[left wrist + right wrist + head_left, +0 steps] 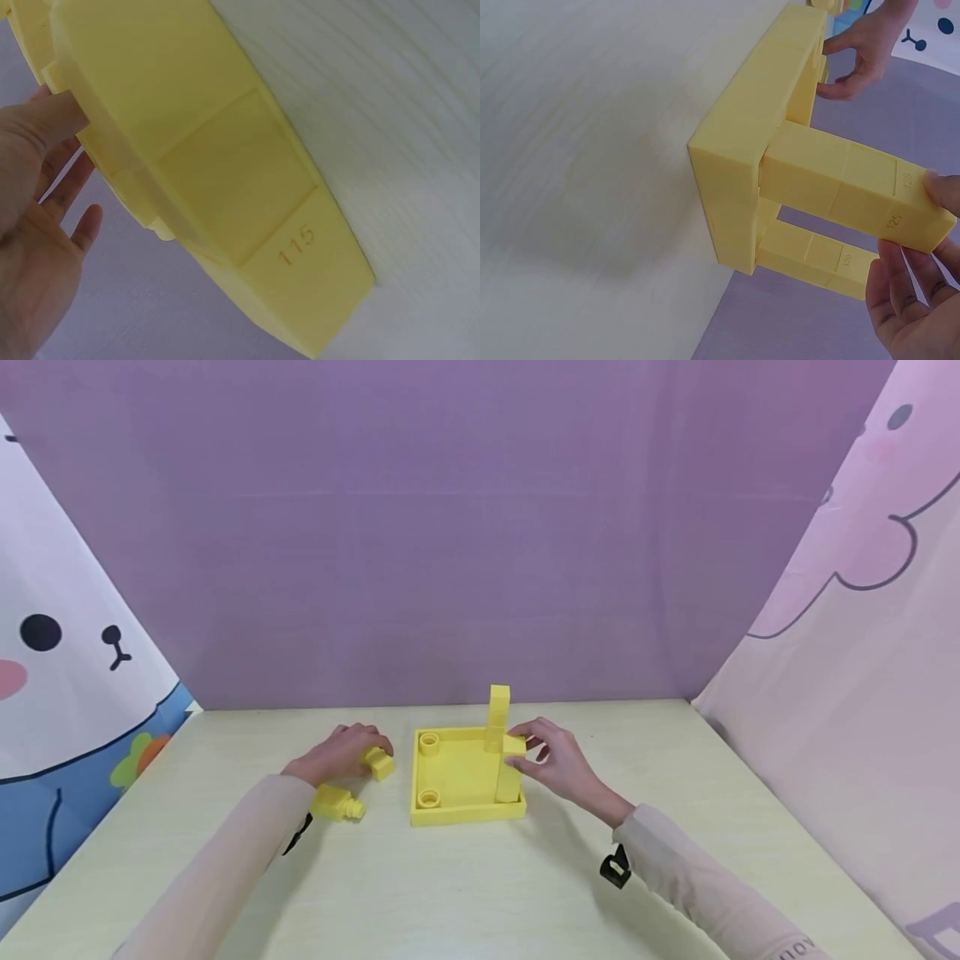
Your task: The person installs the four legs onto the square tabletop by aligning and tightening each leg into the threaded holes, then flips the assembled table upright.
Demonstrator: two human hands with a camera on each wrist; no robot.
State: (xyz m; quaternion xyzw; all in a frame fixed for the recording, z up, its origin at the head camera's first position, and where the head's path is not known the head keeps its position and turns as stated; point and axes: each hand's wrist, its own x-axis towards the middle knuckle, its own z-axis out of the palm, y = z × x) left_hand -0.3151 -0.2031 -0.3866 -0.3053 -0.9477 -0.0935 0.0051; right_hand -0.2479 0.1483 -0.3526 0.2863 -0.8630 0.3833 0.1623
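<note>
A square yellow tray-like base (468, 815) lies on the table, with round sockets in its two left corners. My right hand (558, 764) pinches the top of a yellow square leg (509, 777) that stands upright in the base's near right corner; numbers are printed on it in the right wrist view. Behind it, another yellow leg (498, 706) stands in the far right corner. To the left of the base, my left hand (341, 753) grips a yellow leg (380, 764), partly hidden by the fingers. Beside that wrist lies a leg with a threaded end (330, 802), marked 115 in the left wrist view.
The pale wooden table (450, 893) carries all the parts. A purple cloth backdrop (450, 527) rises behind it, and printed cloths (862, 710) hang on both sides. A black wrist strap (617, 867) hangs by the right sleeve.
</note>
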